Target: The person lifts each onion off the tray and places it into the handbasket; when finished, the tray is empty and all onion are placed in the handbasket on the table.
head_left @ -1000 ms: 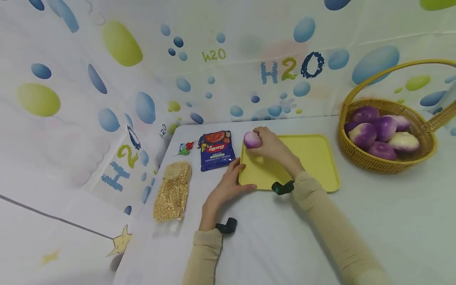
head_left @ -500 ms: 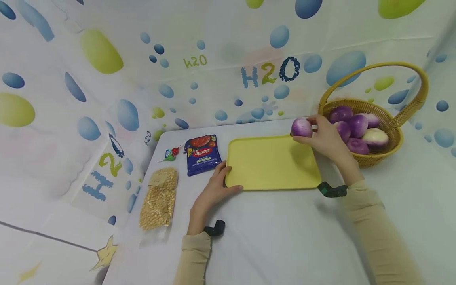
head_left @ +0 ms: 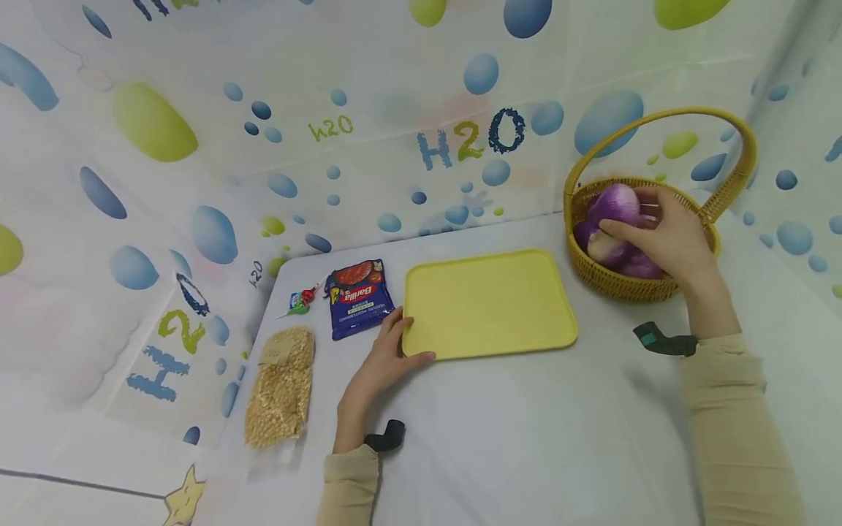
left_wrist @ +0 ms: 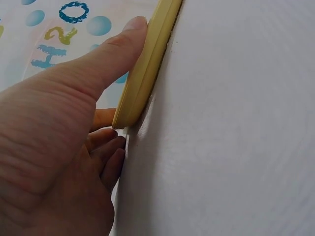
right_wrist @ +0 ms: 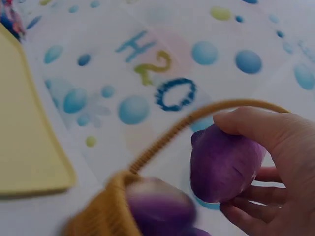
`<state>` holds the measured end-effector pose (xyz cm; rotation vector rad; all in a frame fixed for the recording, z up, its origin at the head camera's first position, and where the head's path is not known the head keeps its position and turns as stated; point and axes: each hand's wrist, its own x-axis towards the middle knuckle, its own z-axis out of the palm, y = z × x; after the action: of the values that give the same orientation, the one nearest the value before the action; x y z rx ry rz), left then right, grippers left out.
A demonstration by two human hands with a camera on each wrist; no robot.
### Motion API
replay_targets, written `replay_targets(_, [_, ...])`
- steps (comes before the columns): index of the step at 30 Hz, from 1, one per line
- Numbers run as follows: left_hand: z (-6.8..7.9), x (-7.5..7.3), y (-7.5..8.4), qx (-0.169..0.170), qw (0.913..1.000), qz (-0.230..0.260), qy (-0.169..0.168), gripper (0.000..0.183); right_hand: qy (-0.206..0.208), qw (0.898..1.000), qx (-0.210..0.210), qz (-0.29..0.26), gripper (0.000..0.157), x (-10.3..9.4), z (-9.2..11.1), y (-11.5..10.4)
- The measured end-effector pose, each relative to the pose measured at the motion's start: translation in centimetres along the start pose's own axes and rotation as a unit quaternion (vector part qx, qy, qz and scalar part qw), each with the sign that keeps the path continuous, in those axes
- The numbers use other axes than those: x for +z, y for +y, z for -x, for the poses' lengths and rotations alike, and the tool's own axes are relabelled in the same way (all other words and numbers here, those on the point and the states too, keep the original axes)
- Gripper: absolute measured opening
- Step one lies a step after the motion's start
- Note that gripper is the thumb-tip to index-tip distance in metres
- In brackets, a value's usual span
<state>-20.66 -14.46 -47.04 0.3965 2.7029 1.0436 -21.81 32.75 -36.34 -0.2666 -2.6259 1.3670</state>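
Observation:
A purple onion [head_left: 617, 204] is held in my right hand [head_left: 680, 237], over the wicker basket [head_left: 608, 288]. In the right wrist view, my thumb lies on top of the held onion [right_wrist: 224, 164] and the fingers curl below it. More purple and whitish onions sit in the basket, partly hidden by the hand. My left hand [head_left: 381, 361] holds the front left corner of the yellow tray [head_left: 490, 307]. Its thumb lies along the tray's front rim [left_wrist: 147, 64] and its fingers reach the left edge. Nothing lies on the tray.
Left of the tray lies a blue Barilla sauce pouch [head_left: 358, 299], beside wrapped lollipops [head_left: 302, 299]. A clear bag of yellow kernels [head_left: 283, 387] lies nearer the front left. The basket's tall handle [head_left: 684, 113] arches above it. A printed cloth wall [head_left: 368, 109] stands behind.
My right hand has carried the onion from above the tray's left side rightward to the basket. The left hand stays at the tray's corner. The head view has shifted to the right.

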Motion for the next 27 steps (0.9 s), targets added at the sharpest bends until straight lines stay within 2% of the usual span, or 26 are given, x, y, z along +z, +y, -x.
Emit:
replay_targets(6, [1.5, -1.4, 0.0, 0.001, 1.0000, -0.002, 0.010, 0.088, -0.010, 0.999, 0.049, -0.013, 0.086, -3.4, 1.2, 0.9])
replay_targets(12, [2.7, -2.5, -0.2, -0.001, 0.9999, -0.001, 0.012, 0.088, -0.057, 0.996, 0.047, 0.040, 0.093, -5.0, 1.4, 1.8])
replay_targets(15, [2.9, -2.6, -0.3, -0.003, 0.9999, -0.001, 0.015, 0.089, -0.069, 0.995, 0.043, 0.062, 0.097, -5.1, 1.2, 1.8])
replay_targets(19, [2.5, -2.4, -0.6, -0.001, 0.9998, -0.002, 0.019, 0.089, -0.044, 0.997, 0.029, 0.058, 0.087, -5.0, 0.9, 1.1])
replay_targets(24, [1.8, -1.8, -1.0, -0.002, 0.9999, 0.005, 0.015, 0.089, -0.043, 0.998, -0.009, 0.055, 0.074, -4.2, 0.9, -0.3])
replay_targets(27, [1.4, -1.3, -1.2, -0.006, 0.9999, 0.006, 0.008, 0.091, -0.047, 0.996, -0.056, 0.045, 0.068, -2.9, 1.1, -1.5])
